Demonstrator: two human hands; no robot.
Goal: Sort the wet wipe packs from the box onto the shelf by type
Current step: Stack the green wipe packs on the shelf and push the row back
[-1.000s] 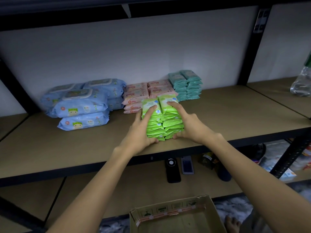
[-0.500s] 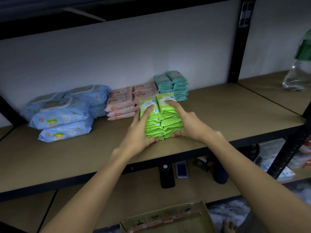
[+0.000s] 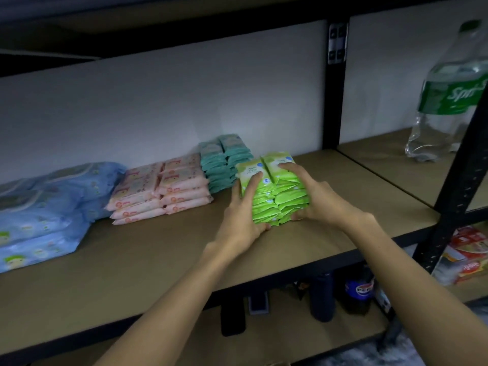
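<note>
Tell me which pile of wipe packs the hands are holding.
The bright green pile, nearest the shelf's front edge. The left hand and right hand clasp its sides; the blue, pink and teal piles sit untouched behind.

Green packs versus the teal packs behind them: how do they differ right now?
The green packs are bright lime and held between the left hand and right hand; the teal packs are duller and untouched. The green sit nearer the shelf front, the teal against the wall. Both form two side-by-side stacks.
</note>
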